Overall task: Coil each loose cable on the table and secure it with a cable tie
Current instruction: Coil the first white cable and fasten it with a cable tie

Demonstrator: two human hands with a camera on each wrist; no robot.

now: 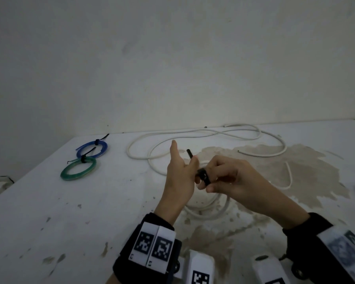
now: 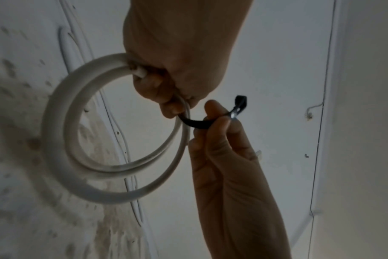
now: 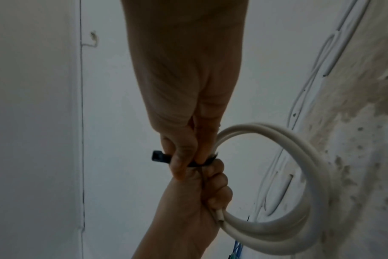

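The left hand (image 1: 179, 177) grips a coil of thick white round cable (image 2: 62, 140), its lower fingers curled round the stacked turns while the index finger points up toward 12 o'clock. The coil hangs below the 2 hands, above the stained white table (image 1: 70, 212). The right hand (image 1: 232, 181) meets the left at mid-frame, thumb and fingers pinching a thin black plastic cable tie (image 2: 196, 122) just behind its square head (image 3: 157, 156). The strap runs from that pinch into the left fist beside the cable, and its free tail (image 1: 190, 153) sticks up toward 11 o'clock. Whether the tie has entered its head cannot be told. Toward 12 o'clock on the table lies a long loose white cable (image 1: 203, 134) in wide loops. At 10 o'clock lie 2 tied coils, a blue one (image 1: 92, 149) and a green one (image 1: 78, 169), touching.
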